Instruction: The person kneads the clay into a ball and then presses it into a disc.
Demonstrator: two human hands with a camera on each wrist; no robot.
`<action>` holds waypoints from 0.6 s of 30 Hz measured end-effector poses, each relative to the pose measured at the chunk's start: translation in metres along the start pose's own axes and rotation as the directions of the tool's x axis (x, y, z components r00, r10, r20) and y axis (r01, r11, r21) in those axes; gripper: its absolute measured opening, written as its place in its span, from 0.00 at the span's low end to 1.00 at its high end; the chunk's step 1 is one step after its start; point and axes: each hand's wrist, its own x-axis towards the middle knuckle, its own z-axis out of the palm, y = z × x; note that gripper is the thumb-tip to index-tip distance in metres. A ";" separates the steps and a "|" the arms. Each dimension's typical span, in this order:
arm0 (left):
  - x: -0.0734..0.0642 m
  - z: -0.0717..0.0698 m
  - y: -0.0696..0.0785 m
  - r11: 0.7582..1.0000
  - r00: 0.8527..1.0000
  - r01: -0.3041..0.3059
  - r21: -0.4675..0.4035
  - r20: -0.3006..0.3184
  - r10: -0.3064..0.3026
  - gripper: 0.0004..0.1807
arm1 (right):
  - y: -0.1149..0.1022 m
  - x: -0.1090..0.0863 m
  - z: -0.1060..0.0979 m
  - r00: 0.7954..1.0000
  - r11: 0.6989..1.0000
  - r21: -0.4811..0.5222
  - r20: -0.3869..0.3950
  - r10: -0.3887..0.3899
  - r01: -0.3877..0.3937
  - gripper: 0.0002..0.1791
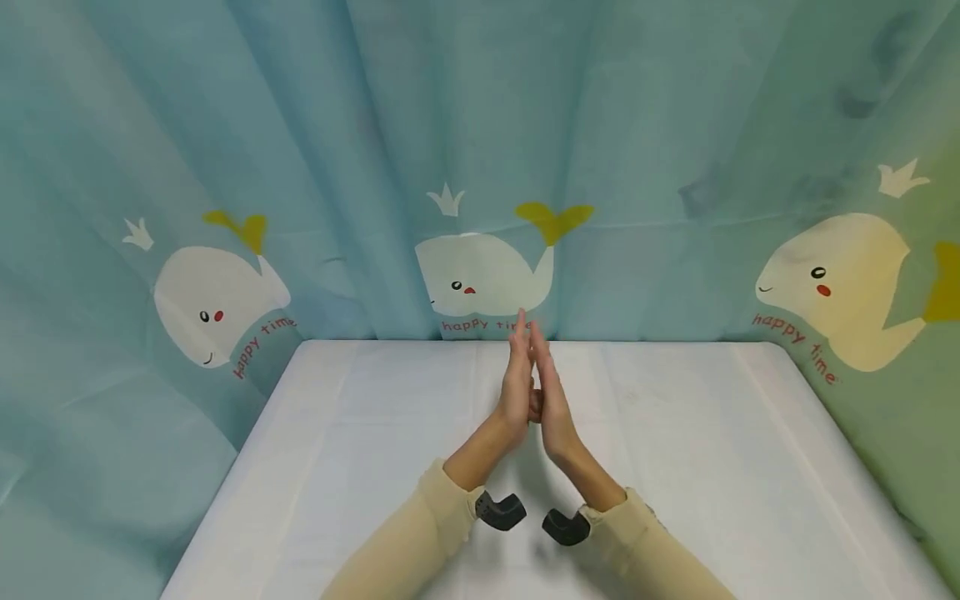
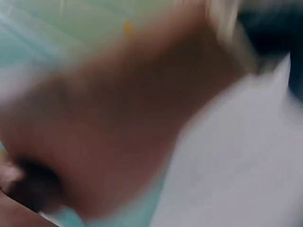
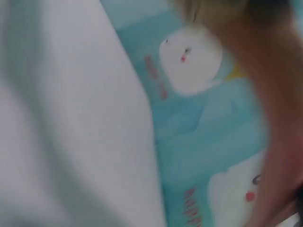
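the left hand point(image 1: 514, 392) and the right hand point(image 1: 557, 412) face each other palm to palm, fingers straight and close together (the wrist views are too blurred to show whether the palms fully touch). the white table point(image 1: 675, 467) lies beneath them. a black device point(image 1: 500, 512) sits at each cuff point(image 1: 450, 496), and beyond hangs a blue curtain point(image 1: 480, 117) printed with white whales point(image 1: 491, 271).

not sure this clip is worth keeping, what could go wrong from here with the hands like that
The left wrist camera and right wrist camera sit close together, so they might knock if drawn closer. The left hand and right hand stand palm to palm, which could hide what happens between them. Both wrist views are blurred, so finger detail may be lost.
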 end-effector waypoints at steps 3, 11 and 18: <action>0.007 -0.007 -0.015 0.998 0.998 0.050 0.048 -0.037 -0.049 0.38 | -0.016 -0.005 0.012 0.996 0.995 -0.065 0.043 -0.075 0.078 0.31; -0.004 -0.002 -0.009 1.000 0.995 -0.029 -0.006 0.096 0.029 0.39 | -0.010 0.020 -0.004 0.999 0.993 -0.110 -0.016 -0.042 0.040 0.32; -0.005 -0.002 0.000 0.991 1.000 0.024 -0.132 0.005 -0.024 0.36 | 0.005 0.006 -0.001 1.000 0.998 -0.058 0.000 -0.010 0.010 0.32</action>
